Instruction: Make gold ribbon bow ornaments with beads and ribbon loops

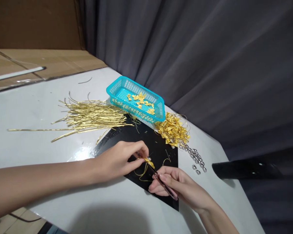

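Right hand (pixel 172 183) angled toward left fingertips (pixel 143 156)

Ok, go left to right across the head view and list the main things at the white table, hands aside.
Bundle of thin gold cords → turquoise perforated plastic basket → heap of shiny yellow ribbon pieces → small silvery oval beads → glossy black cylindrical object.

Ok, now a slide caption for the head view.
Left hand pinches a yellow piece while the right hand holds a slim tool at it over a black sheet, turquoise basket beyond.
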{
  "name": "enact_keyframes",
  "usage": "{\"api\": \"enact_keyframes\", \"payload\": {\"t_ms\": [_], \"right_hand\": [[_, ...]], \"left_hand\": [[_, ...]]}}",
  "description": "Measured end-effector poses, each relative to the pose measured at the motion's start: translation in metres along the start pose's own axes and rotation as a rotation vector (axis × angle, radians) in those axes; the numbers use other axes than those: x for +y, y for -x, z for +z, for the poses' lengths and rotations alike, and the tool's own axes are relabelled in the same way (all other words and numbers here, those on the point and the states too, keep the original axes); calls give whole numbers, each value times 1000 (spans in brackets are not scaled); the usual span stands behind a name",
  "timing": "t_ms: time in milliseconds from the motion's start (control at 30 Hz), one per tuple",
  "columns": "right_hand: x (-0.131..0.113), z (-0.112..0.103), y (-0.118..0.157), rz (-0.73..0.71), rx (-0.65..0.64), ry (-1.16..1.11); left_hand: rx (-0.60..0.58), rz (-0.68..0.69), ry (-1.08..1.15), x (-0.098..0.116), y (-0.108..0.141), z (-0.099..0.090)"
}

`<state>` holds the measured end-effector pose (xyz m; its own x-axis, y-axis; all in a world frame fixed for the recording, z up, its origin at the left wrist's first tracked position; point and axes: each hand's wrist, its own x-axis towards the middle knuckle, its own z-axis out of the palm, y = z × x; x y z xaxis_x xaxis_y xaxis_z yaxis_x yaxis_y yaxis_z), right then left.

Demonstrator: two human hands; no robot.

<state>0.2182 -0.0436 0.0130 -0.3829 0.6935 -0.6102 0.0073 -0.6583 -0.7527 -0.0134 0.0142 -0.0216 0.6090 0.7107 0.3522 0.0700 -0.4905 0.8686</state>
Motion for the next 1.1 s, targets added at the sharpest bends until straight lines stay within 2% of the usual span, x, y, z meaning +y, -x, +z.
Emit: {"api": "enact_keyframes", "payload": {"t_ms": [667,1100], "right_hand": [[3,-2,2,-29,33,100],[2,0,0,-32,16,78]], "left_hand": [[14,-3,11,-2,1,2],[3,-3,2,1,0,0]]}}
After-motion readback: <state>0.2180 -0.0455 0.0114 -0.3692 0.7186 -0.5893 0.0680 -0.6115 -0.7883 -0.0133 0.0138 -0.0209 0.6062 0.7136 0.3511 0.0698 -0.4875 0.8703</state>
